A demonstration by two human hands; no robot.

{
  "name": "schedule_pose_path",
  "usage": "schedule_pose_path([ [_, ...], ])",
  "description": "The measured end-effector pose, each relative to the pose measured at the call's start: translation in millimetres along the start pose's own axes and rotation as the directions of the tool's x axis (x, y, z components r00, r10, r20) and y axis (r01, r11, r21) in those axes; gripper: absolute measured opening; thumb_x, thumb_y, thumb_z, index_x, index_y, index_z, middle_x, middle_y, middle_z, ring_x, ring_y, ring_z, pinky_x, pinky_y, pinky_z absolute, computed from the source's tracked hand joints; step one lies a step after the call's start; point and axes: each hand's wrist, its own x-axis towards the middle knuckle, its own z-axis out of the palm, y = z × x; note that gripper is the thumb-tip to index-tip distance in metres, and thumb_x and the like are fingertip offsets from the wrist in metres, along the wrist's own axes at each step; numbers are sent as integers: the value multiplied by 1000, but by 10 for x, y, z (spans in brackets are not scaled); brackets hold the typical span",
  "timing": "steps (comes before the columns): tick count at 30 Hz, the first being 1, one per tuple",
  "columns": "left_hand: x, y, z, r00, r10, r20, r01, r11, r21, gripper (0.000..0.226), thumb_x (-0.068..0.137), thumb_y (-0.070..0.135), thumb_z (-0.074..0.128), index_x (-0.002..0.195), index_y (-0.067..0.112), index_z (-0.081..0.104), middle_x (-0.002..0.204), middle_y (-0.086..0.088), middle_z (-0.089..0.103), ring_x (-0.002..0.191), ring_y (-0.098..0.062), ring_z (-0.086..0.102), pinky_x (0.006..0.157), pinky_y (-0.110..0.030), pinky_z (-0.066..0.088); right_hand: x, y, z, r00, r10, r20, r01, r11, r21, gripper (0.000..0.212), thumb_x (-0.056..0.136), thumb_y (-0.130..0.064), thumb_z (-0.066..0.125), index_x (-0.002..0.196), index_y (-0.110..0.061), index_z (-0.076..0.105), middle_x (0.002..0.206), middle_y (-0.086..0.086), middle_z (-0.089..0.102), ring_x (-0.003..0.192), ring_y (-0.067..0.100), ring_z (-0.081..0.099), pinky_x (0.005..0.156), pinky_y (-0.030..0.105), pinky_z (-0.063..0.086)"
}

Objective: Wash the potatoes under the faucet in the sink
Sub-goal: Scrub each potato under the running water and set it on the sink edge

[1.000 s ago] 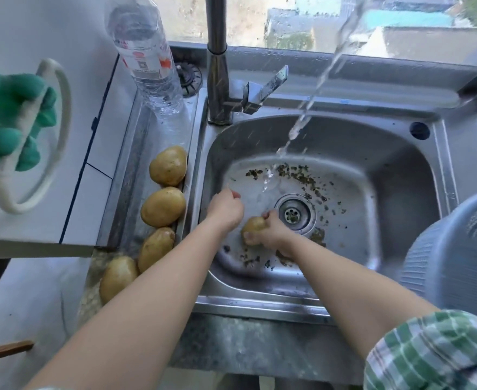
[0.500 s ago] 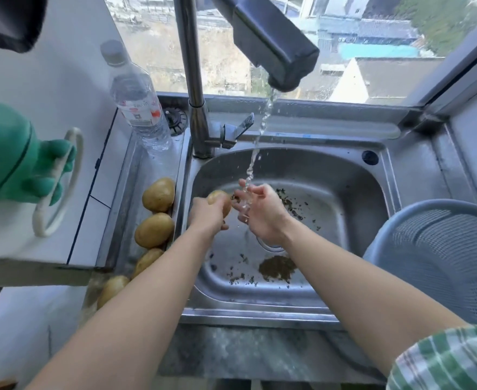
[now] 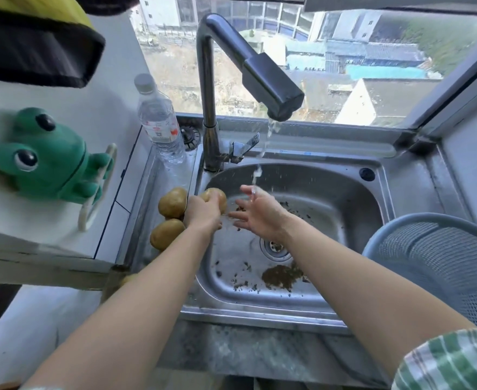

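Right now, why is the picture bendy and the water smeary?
Head view: the wide lens bows the window frame and sink rim; the falling water and right hand under it smear with motion; the left hand gripping a potato looks sharper.

Your sleeve (image 3: 451, 361) is green-and-white plaid. The potatoes (image 3: 172, 205) are yellow-brown, the sink (image 3: 330, 192) silver with dark brown specks, the faucet (image 3: 271, 85) black at its head, the frog (image 3: 46, 153) green, the mesh basket (image 3: 439, 257) blue-grey.

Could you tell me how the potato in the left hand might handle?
The potato is rounded, so it would probably roll if set down. With water splashing nearby, it may be slippery. Gripped by the left hand, it looks firm.
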Motion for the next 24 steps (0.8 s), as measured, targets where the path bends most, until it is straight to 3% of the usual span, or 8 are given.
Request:
schedule_pose_path([
  [3,-72,23,106,989,32,142,-25,998,-56,59,95,51,36,116,0,55,92,-22,65,52,-25,57,48,-26,45,128,96,-49,998,-57,-20,53,982,-181,37,98,-32,47,132,-20,51,130,4,56,111,20,55,99,40,39],
  [7,-209,46,303,974,20,225,3,995,-104,67,98,57,25,114,2,59,81,-17,61,59,-26,56,45,-19,38,200,121,-63,976,-164,-142,163,986,-20,11,94,-21,53,93,-14,62,84,9,62,72,19,56,50,25,45],
  [9,-298,71,381,957,74,279,-34,988,-148,57,98,53,33,109,5,62,77,-12,59,58,-19,53,41,-18,35,248,127,-84,946,-159,-283,196,975,109,16,96,-19,51,87,-13,62,78,9,62,70,21,58,51,26,47],
  [12,-300,65,456,962,105,254,-72,988,-135,57,98,49,40,110,0,66,102,-25,68,83,-29,65,63,-33,47,250,130,-100,909,-204,-363,248,965,80,22,98,-17,46,87,-11,64,76,10,63,71,21,60,56,26,49],
  [17,-132,55,376,976,-125,180,137,989,-57,71,91,52,14,102,-1,61,63,-8,45,50,-21,37,48,-26,29,166,187,-97,924,-349,-157,332,935,-126,6,90,-15,60,91,-11,64,87,11,60,79,23,55,60,29,47],
  [20,-216,15,361,964,-128,232,130,991,5,74,95,60,15,81,5,62,56,-7,48,44,-19,39,43,-24,30,197,175,-67,901,-308,-305,270,949,-161,15,92,-14,54,79,-10,60,74,9,56,68,21,50,52,29,40],
  [22,-246,-4,400,963,-34,266,34,999,5,88,82,78,23,87,1,66,71,-18,65,58,-32,61,52,-34,50,249,179,-44,860,-276,-430,223,960,-171,24,96,-16,47,74,-11,56,68,7,55,66,22,52,56,31,42],
  [24,-232,-18,445,969,37,246,-45,999,25,103,71,84,25,111,-1,66,107,-27,69,99,-44,66,84,-52,54,279,197,-33,848,-250,-467,187,966,-179,29,99,-25,44,77,-12,57,73,8,61,73,23,59,67,35,48],
])
